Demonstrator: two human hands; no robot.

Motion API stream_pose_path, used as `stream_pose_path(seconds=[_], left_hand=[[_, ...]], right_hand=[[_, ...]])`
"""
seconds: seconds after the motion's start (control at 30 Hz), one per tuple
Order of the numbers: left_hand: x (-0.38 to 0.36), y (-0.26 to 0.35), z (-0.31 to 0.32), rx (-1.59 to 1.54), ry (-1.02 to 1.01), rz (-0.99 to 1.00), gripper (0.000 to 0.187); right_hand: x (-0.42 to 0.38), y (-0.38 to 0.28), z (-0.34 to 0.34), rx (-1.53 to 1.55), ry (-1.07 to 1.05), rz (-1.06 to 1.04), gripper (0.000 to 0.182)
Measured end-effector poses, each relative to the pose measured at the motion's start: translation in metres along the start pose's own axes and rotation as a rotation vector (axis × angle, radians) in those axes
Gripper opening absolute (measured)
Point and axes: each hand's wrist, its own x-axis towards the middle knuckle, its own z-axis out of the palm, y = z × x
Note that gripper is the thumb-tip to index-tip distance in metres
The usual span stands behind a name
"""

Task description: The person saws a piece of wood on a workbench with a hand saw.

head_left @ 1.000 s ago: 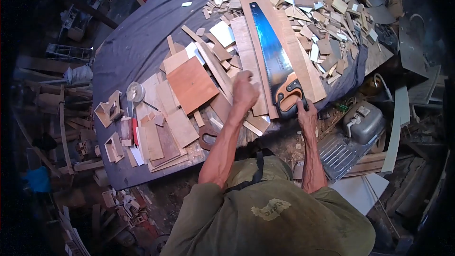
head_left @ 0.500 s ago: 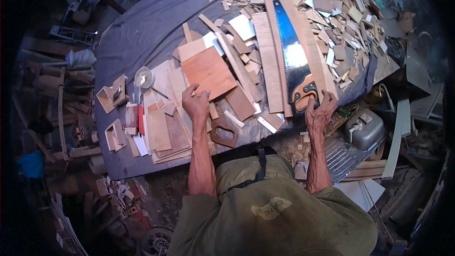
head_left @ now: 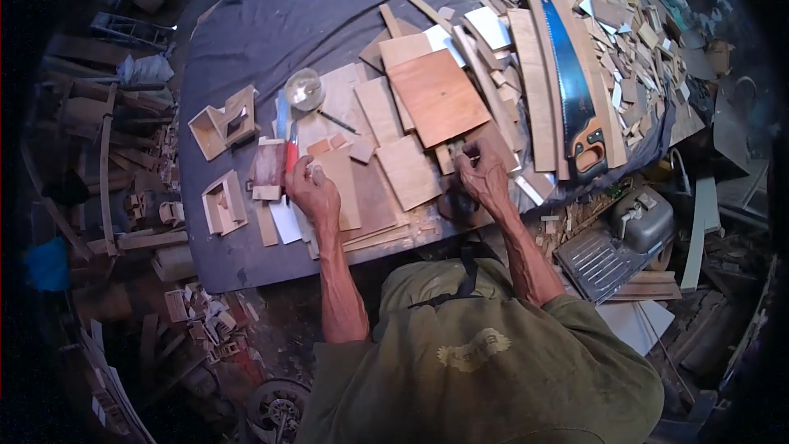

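My left hand [head_left: 314,191] is over the left part of the workbench, fingers loosely bent and apart. Its fingertips are right beside the red handle [head_left: 292,154] of a tool with a bluish blade [head_left: 282,115]; contact is hard to judge. Half curled, my right hand [head_left: 485,177] hovers at the lower edge of a reddish-brown board [head_left: 438,99], with nothing visible in its fingers. Partly hidden beneath that hand is a dark wooden piece with a hole [head_left: 458,207]. A handsaw [head_left: 567,74] with a wood-and-black handle lies on long boards farther right.
A round clear container [head_left: 304,89] stands above a dark pencil-like stick [head_left: 337,122]. Small wooden frames [head_left: 223,204] sit at the left. Many wood offcuts [head_left: 649,33] cover the right end of the dark cloth [head_left: 246,41]. A metal sink [head_left: 604,255] is below right.
My right hand has left the handsaw's handle and moved left to the reddish-brown board. My left hand has moved left from that board to the red handle. The view has shifted left.
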Motion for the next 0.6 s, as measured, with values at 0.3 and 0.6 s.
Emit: stream_pose_path(seconds=[0.3, 0.6], left_hand=[[0.011, -0.033, -0.055, -0.094, -0.185, -0.044, 0.033], [-0.001, -0.049, -0.046, 0.129, -0.416, 0.044, 0.059]], right_hand=[[-0.047, -0.046, 0.074, -0.327, 0.011, -0.175, 0.059], [-0.052, -0.057, 0.103, -0.554, -0.032, -0.096, 0.074]])
